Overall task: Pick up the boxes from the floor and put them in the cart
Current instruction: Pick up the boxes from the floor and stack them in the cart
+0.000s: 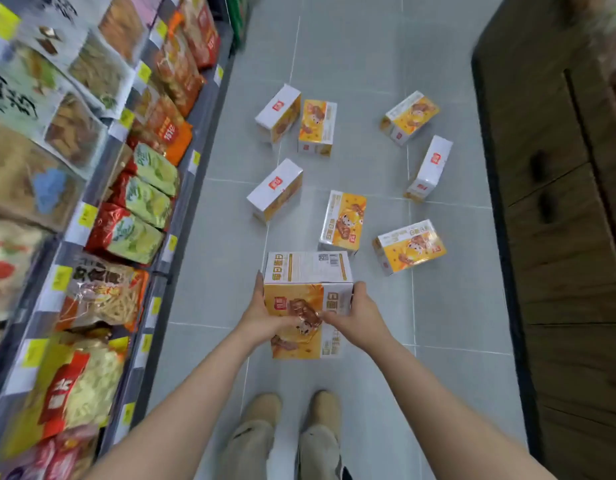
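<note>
2 hands are clamping the held box [308, 303]: left hand [261, 315] and right hand [356, 317] fingers are curling around opposite sides. Rigid, seemingly light carton; side grips suit it. 7 boxes [342, 221] are lying on the floor beyond it; no cart is showing.

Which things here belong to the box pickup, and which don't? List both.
Job:
held box, gripped by left hand and right hand
seven boxes on the floor, e.g. nearest box

Not the job:
snack bags on shelves
wooden cabinet

No cart in view.
</note>
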